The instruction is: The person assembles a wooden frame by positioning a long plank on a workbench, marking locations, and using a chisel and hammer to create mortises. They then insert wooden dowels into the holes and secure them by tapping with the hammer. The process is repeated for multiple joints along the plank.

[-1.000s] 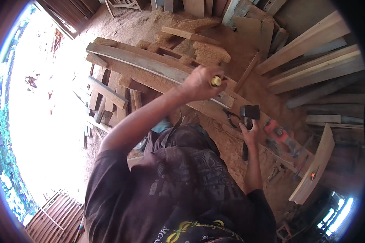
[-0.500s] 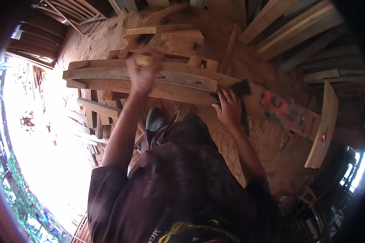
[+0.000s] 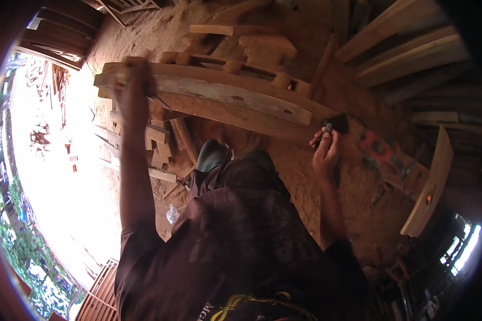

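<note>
A long, slightly curved wooden plank (image 3: 230,96) lies across a stack of similar boards in front of me. My left hand (image 3: 133,85) is stretched out to the plank's left end, its fingers closed on a small yellowish thing (image 3: 124,79). My right hand (image 3: 325,152) rests on the plank's right part and grips a small black tool (image 3: 334,124) held against the wood. My dark shirt fills the lower middle of the view and hides the ground below.
An orange power tool (image 3: 377,150) lies on the boards right of my right hand. A short curved board (image 3: 431,182) leans at the right. Long planks (image 3: 407,48) are stacked at the upper right, with offcuts (image 3: 158,147) and sawdust underfoot. Bright daylight at the left.
My left hand has slid left along the plank from near its middle to its left end, still holding the yellowish thing. My right hand has kept the black tool on the right part.
</note>
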`<act>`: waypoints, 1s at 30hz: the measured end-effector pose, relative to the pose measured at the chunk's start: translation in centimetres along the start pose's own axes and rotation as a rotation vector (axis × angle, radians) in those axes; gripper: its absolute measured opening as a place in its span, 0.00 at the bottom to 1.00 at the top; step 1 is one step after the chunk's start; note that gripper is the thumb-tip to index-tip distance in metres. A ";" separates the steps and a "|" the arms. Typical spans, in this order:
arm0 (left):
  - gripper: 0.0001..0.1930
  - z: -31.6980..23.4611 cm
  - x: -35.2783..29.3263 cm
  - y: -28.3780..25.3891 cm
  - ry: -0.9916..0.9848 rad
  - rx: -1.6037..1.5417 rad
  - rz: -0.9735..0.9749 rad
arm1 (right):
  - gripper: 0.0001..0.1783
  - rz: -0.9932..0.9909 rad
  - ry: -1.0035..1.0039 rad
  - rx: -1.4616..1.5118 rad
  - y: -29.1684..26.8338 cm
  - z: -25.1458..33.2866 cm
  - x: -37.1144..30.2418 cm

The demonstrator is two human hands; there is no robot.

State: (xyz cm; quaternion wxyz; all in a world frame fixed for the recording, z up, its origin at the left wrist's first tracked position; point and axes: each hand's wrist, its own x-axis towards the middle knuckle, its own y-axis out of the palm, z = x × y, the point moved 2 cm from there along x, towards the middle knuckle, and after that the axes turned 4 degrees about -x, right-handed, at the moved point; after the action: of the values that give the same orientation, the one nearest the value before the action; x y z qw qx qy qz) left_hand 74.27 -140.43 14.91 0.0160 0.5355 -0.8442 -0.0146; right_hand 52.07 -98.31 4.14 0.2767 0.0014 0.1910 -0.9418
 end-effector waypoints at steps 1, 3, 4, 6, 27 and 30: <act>0.05 1.2 -1.9 1.1 -0.025 -0.042 0.093 | 0.14 0.039 0.101 0.119 0.8 1.4 -0.4; 0.09 3.7 -5.0 4.3 -0.170 0.060 0.283 | 0.16 0.152 0.244 0.324 3.0 4.3 -1.4; 0.11 4.8 -7.1 6.2 -0.283 0.101 0.368 | 0.16 0.233 0.276 0.411 4.4 5.5 -1.8; 0.14 5.6 -9.7 8.7 -0.330 0.162 0.666 | 0.17 0.356 0.291 0.503 7.0 7.6 -2.2; 0.18 9.8 -10.1 5.3 -0.308 0.293 0.716 | 0.19 0.235 0.144 -0.166 16.4 9.2 -4.5; 0.20 8.2 -7.5 5.1 0.269 0.521 0.577 | 0.16 0.273 0.262 -0.040 16.4 8.1 -5.1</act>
State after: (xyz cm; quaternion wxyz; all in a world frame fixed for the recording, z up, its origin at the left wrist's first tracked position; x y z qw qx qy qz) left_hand 72.52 -131.37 6.86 -0.0064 0.2601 -0.9256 0.2750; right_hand 65.82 -111.27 6.35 0.3748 0.1445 0.2424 -0.8831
